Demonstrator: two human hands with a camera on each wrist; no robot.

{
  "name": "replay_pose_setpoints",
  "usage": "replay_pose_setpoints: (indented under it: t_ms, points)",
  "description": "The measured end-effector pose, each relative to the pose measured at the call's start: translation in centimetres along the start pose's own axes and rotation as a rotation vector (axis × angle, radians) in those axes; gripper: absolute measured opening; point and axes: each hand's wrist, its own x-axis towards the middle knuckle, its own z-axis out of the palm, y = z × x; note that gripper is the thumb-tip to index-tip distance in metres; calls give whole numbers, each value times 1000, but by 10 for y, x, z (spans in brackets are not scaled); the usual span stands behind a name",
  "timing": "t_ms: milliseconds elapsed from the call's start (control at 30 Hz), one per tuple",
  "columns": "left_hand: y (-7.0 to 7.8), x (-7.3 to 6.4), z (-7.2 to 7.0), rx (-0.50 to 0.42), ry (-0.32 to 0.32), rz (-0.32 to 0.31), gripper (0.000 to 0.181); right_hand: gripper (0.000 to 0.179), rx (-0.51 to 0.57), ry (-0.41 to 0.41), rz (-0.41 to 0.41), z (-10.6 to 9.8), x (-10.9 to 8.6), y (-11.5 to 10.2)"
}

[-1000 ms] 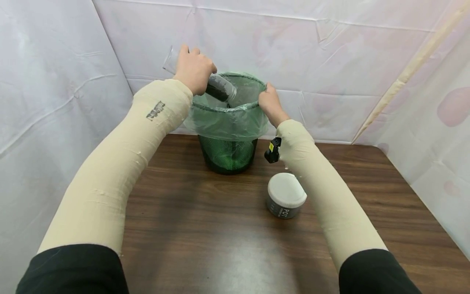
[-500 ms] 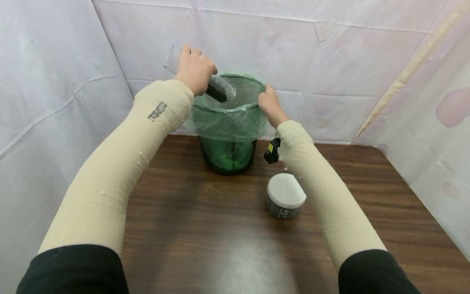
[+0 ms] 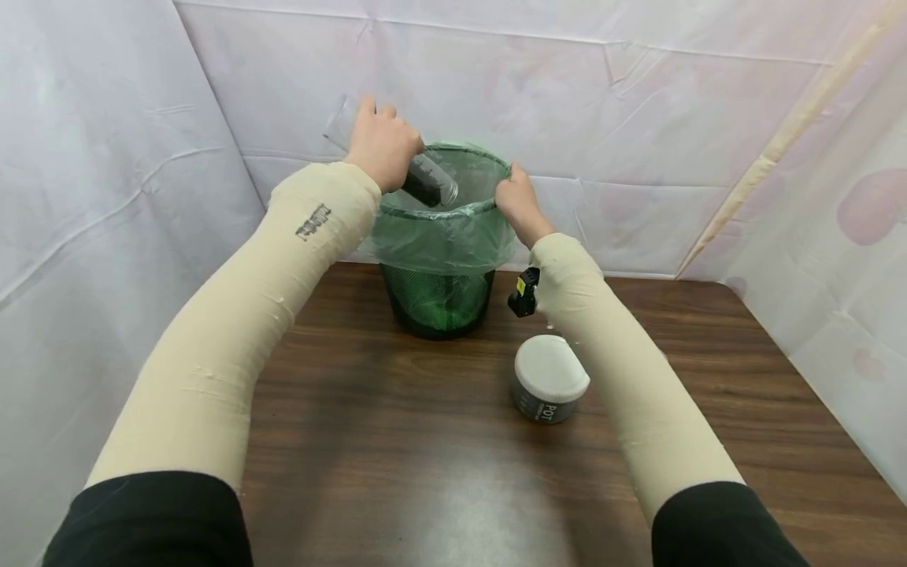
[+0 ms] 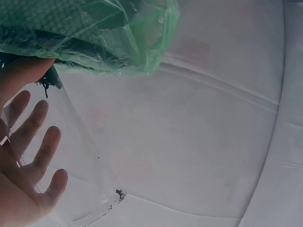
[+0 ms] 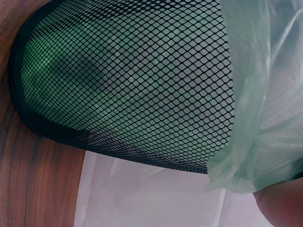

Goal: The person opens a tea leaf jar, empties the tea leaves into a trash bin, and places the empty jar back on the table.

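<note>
My left hand holds a clear jar tilted, mouth down to the right over a wastebasket. Dark loose stuff lies in its lower end; dark crumbs cling near its raised base in the left wrist view, where the fingers curl along the jar wall. The black mesh wastebasket stands upright on the table, lined with a green plastic bag folded over its rim. At the rim's right side my right hand grips rim and bag. A dark patch shows through the mesh in the right wrist view.
A round tub with a white lid and "POT" on its dark side stands on the brown wooden table, close to my right forearm. A small black device sits at my right wrist. White sheeting hangs close behind the wastebasket.
My left hand has shifted slightly right and down with the jar. A dark bit visible below the jar's mouth a second ago no longer shows there. My right hand keeps its grip on the rim.
</note>
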Motion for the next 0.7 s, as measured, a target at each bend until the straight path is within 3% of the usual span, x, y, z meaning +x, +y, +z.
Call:
replay_pose_setpoints:
  t_ms: [700]
  points:
    - [-4,1,-1,1,-9,14,38,56,-35,13,3,1,0,-2]
